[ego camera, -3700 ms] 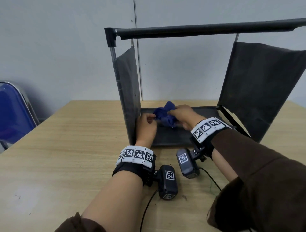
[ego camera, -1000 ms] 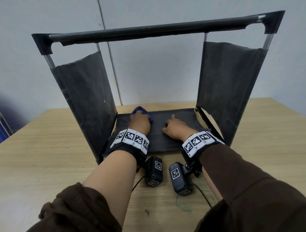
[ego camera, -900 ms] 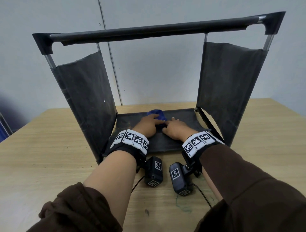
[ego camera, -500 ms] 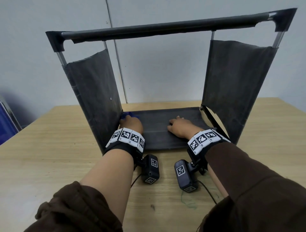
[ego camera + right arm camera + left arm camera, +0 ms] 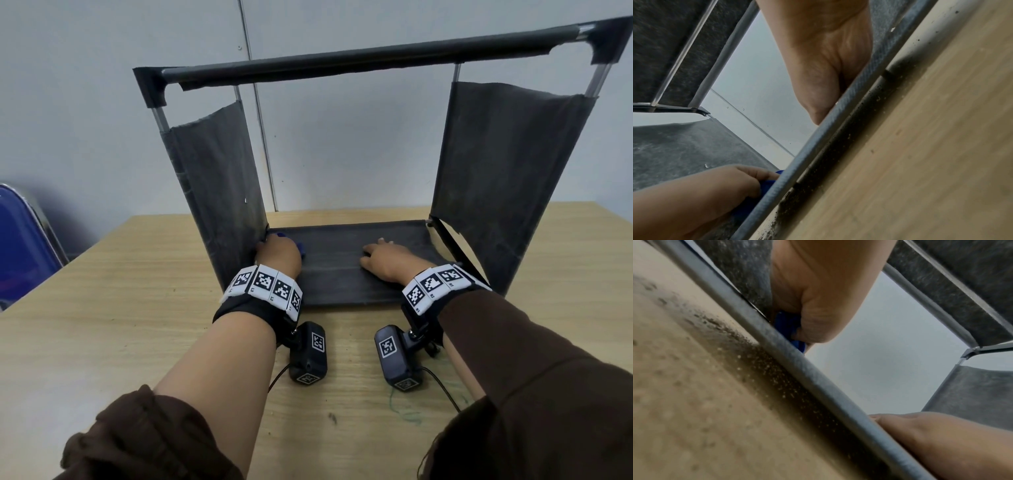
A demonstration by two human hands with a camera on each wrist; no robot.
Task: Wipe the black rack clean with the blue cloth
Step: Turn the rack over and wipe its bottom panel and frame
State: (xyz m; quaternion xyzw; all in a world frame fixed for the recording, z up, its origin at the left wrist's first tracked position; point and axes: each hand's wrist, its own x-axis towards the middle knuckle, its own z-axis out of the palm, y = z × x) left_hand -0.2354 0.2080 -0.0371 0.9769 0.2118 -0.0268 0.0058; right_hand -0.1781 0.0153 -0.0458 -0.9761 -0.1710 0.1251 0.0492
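On the wooden table [image 5: 102, 325] sits the black rack [image 5: 349, 274], and I judge the wipe partway: cloth is on the bottom shelf at its left end, while side panels and top bar look untouched from what I see. My left hand [image 5: 279, 255] is curled round the blue cloth [image 5: 301, 247], bunched under the palm, right against the left side panel [image 5: 219, 192]. My right hand [image 5: 390, 260] lies flat on the shelf, fingers straight, bracing, holding nothing. Hands well apart; cloth nowhere near the right one.
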